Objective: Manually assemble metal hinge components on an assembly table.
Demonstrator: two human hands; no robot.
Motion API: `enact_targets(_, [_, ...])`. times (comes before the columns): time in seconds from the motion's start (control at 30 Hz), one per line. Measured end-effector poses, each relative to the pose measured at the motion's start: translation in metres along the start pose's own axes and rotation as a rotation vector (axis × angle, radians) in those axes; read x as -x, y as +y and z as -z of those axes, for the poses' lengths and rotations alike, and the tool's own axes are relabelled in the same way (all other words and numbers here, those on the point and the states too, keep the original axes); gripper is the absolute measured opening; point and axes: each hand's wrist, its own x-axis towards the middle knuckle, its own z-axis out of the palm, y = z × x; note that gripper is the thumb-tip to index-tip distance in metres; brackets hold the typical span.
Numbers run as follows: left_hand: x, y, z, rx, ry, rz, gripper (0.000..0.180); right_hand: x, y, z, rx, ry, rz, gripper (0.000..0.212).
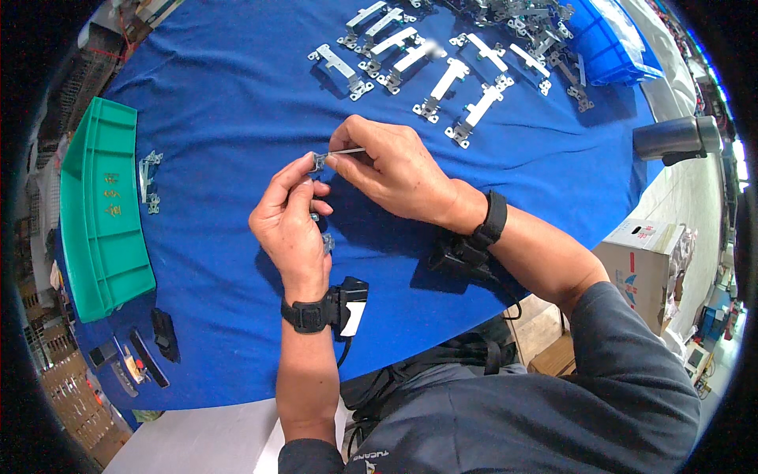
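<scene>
My left hand (pixel 288 225) is closed round a metal bracket (pixel 318 162). One end of it sticks up at the fingertips, another part (pixel 328 243) shows beside the palm, and the middle is hidden by my fingers. My right hand (pixel 391 170) meets it at the upper end, thumb and forefinger pinching a thin, pale metal strip (pixel 347 151). Whether this strip is a tool or a loose part I cannot tell. Both hands are raised over the blue cloth (pixel 213 316), fingertips almost touching.
Similar brackets (pixel 458 79) with white bars lie across the far side, heaped near a blue bin (pixel 608 39). A green divided tray (pixel 106 213) stands at the left, a single bracket (pixel 148 183) beside it. Small tools (pixel 146 359) lie front left; a metal cup (pixel 675 140) stands far right.
</scene>
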Motion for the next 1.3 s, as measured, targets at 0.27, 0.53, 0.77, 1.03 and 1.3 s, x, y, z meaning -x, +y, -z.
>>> enact_targets(0.27, [0.001, 0.004, 0.001, -0.019, -0.054, -0.016, 0.024, 0.005, -0.003, -0.006, -0.084, 0.064, -0.055, 0.012])
enact_targets(0.53, [0.001, 0.003, 0.005, -0.047, -0.043, 0.024, 0.026, 0.006, -0.002, -0.005, -0.001, -0.022, -0.072, 0.016])
enact_targets(0.77, [0.003, 0.003, 0.002, -0.04, -0.045, 0.029, 0.026, 0.008, 0.002, -0.003, -0.036, -0.004, -0.03, 0.02])
enact_targets(1.03, [0.001, 0.003, 0.002, -0.028, -0.072, 0.006, 0.026, 0.004, -0.008, 0.001, -0.014, -0.03, -0.117, 0.02])
enact_targets(1.3, [0.001, 0.001, 0.003, -0.041, -0.075, -0.003, 0.025, 0.004, -0.004, -0.003, -0.026, 0.021, -0.053, 0.018])
